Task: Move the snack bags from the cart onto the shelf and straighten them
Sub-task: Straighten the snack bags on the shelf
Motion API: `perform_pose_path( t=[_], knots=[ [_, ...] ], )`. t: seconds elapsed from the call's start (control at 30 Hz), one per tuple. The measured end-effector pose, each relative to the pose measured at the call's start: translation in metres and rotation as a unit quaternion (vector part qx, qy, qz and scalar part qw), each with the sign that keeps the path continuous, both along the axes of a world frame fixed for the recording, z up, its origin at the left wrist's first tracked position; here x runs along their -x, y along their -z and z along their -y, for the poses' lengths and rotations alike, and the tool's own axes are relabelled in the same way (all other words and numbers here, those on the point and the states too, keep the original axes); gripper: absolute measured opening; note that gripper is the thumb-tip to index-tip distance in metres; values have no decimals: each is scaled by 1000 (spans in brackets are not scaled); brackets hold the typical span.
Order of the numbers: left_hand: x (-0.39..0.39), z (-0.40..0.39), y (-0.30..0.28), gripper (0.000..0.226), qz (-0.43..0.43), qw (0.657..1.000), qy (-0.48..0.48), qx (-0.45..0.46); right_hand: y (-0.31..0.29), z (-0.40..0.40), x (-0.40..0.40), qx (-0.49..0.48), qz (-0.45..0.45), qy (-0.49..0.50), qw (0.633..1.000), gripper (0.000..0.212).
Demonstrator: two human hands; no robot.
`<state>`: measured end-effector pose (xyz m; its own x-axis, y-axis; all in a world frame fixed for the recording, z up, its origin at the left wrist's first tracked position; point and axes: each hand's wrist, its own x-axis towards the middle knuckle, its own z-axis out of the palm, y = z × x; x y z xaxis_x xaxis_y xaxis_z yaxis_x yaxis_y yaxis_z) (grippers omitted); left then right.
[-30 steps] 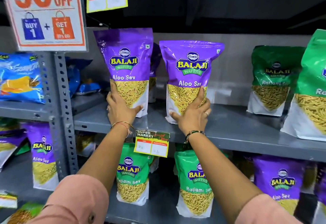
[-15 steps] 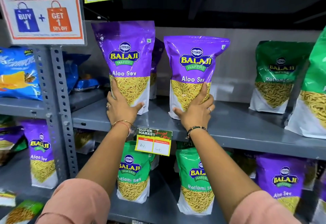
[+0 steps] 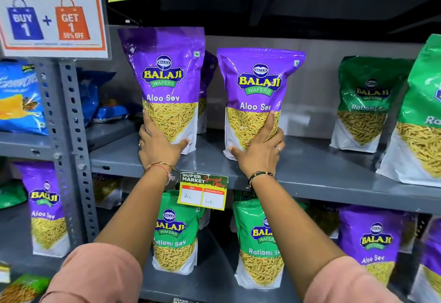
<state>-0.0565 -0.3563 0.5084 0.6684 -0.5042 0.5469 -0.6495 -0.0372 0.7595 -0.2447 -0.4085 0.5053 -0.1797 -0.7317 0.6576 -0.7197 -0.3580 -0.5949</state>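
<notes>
Two purple Aloo Sev bags stand upright side by side on the grey middle shelf (image 3: 310, 169). My left hand (image 3: 160, 145) grips the bottom of the left purple bag (image 3: 167, 73). My right hand (image 3: 260, 152) grips the bottom of the right purple bag (image 3: 260, 83). Another purple bag (image 3: 207, 81) stands partly hidden behind the left one. The cart is out of view.
Green Ratlami Sev bags (image 3: 365, 102) stand at the right of the same shelf, and one larger green bag (image 3: 422, 116) at the edge. More green and purple bags fill the lower shelf (image 3: 214, 274). A perforated upright post (image 3: 71, 135) and a discount sign (image 3: 50, 11) are at left.
The view has shifted down a little, so the shelf and bags sit slightly higher and farther right in frame. Both hands keep their hold on the bag bottoms; the bags stand more upright.
</notes>
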Motion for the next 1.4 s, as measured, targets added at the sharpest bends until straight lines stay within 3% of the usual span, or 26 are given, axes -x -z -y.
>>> perform_pose_path(
  t=[0.6,0.87,1.13,1.4],
  knots=[
    [-4,3,3,122,8,1000,-7,-1,1,-1,-3,-9,-36,33,999,128],
    [17,1,-3,121,51,994,-68,74,-5,-4,12,-14,27,-7,1000,124],
    [167,11,-35,89,173,965,17,194,-24,-14,142,178,-35,37,983,79],
    [397,41,-31,87,143,948,202,200,-38,4,364,247,-39,164,954,69]
  ],
)
